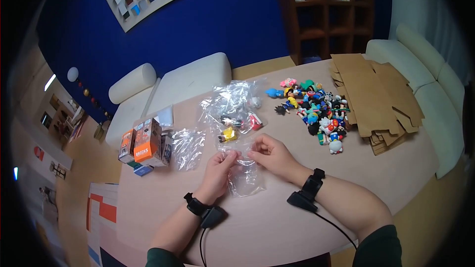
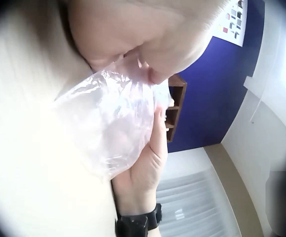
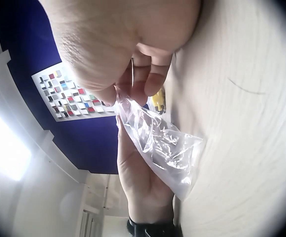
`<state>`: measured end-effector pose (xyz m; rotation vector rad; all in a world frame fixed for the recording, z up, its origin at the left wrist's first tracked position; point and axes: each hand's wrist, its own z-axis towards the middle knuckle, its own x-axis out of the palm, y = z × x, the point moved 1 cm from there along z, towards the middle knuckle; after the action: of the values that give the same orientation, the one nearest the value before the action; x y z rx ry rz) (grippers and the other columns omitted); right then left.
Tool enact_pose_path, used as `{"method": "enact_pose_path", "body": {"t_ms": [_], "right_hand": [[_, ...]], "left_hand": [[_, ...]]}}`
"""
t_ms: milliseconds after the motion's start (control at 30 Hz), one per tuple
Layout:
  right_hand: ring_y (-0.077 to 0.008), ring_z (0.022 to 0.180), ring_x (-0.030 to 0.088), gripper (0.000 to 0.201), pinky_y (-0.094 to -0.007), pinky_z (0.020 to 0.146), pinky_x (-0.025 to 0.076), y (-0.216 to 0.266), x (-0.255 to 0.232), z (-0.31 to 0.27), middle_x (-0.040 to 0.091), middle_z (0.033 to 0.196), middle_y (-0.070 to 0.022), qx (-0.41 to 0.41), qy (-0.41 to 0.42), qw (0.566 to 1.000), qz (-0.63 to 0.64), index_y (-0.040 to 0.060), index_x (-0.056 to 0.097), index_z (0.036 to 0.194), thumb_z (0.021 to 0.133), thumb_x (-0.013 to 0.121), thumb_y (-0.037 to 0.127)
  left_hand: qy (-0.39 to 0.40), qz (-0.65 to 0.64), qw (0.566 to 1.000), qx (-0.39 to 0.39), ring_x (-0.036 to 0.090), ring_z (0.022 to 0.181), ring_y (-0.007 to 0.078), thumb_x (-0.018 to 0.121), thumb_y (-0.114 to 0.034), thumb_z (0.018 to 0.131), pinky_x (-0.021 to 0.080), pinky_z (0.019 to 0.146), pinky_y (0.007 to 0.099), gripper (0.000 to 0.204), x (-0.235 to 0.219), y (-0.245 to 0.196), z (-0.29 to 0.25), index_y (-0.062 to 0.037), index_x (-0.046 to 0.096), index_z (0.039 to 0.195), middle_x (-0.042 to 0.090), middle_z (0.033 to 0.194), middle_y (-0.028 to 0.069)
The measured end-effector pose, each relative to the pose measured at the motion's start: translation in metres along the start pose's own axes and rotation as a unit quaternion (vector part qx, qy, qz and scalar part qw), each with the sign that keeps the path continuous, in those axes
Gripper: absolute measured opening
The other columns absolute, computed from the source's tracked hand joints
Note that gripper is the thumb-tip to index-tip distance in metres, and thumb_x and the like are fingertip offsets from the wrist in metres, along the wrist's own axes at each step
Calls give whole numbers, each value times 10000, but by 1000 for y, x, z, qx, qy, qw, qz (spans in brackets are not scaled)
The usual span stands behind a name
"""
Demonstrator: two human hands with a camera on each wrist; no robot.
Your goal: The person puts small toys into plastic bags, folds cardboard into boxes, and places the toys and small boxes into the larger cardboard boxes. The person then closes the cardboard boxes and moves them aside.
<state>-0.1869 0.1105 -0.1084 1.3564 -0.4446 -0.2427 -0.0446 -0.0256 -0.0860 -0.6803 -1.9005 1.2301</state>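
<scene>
Clear plastic is being pinched from both sides now: a small bag (image 1: 247, 183) is held near its far end, over the near middle of the worktop (image 1: 277, 227), its other end pointed back toward the wearer. It is gripped between thumb and fingers by the left hand (image 1: 216, 172) on one side and by the right hand (image 1: 278, 158) on the other, the fingertips separated by only a narrow gap. Whether the lower edge is rested on the worktop cannot be told. Just beyond the hands, a yellow toy (image 1: 229, 134) is seen, with a red-and-white toy (image 1: 255, 121) placed near it, and behind them crumpled clear wrapping (image 1: 231, 95) is heaped. Over to the left, another clear bag (image 1: 187, 148) is laid flat beside grouped boxes (image 1: 147, 141), one marked "BRICKS". Across on the right, colourful figures (image 1: 321, 109) are piled up, and flattened cardboard (image 1: 368, 94) is stacked beside them. Black straps (image 1: 312, 184) are worn on both wrists.
</scene>
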Motion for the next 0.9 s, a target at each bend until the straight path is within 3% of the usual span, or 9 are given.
{"method": "enact_pose_path", "body": {"t_ms": [100,200,267,400,467,600,767,833,900], "right_hand": [[-35,822,576,259,-201,684,475,10,4,-1,652,1003,16,-28,-19,999,-6,68,579,1171,947,708,100],[-76,838,591,336,-231,679,485,45,10,-7,653,1015,-1,-114,-65,977,-169,69,595,1205,902,740,77],[-193,892,638,395,-301,704,523,63,11,-9,651,1037,-53,-217,-21,908,-358,93,599,1247,877,735,110],[-289,891,649,333,-377,717,540,84,24,-13,649,1068,-94,-209,50,848,-485,94,628,1194,873,713,124],[-324,887,650,260,-409,725,542,93,34,-17,651,1061,-122,-130,31,834,-536,80,645,1128,877,695,126],[-306,828,673,205,-388,707,543,107,43,-23,655,1022,-114,-63,73,807,-582,67,644,1062,877,706,131],[-208,840,727,148,-310,710,545,118,46,-23,713,975,-121,156,51,859,-486,32,633,1002,909,701,125],[-203,856,728,135,-303,732,550,109,37,-23,722,977,-126,103,-3,896,-433,19,640,997,912,694,108],[-198,872,729,124,-297,753,555,108,32,-22,731,980,-131,46,-57,925,-372,5,647,992,914,688,91]], "left_hand": [[40,-10,999,23,588,764,63,663,-175,1001,460,653,211,130,-10,7,4,-60,622,957,672,917,25],[101,0,994,33,578,757,56,684,-176,988,469,669,219,139,-18,10,6,-60,623,942,654,884,11],[99,-25,994,33,588,749,59,697,-171,978,479,671,212,133,-15,12,5,-65,628,936,657,879,5],[129,7,992,9,608,771,64,736,-153,947,488,691,215,136,-15,5,2,-71,629,931,660,868,-1],[134,-1,991,17,612,780,65,738,-152,945,492,696,221,137,-16,8,4,-71,629,931,664,870,-1],[185,4,982,27,626,807,64,747,-151,937,502,713,230,147,-16,11,7,-73,624,922,682,891,11],[230,47,970,59,628,933,62,745,-155,939,507,794,237,179,-15,3,3,-45,647,1041,692,1022,19],[246,68,965,60,627,1000,63,746,-155,938,507,834,241,239,-14,5,4,-34,657,1123,693,1097,25],[245,88,954,150,598,1135,101,693,-224,980,489,958,277,389,-13,11,6,-41,618,1314,657,1258,76]]}}
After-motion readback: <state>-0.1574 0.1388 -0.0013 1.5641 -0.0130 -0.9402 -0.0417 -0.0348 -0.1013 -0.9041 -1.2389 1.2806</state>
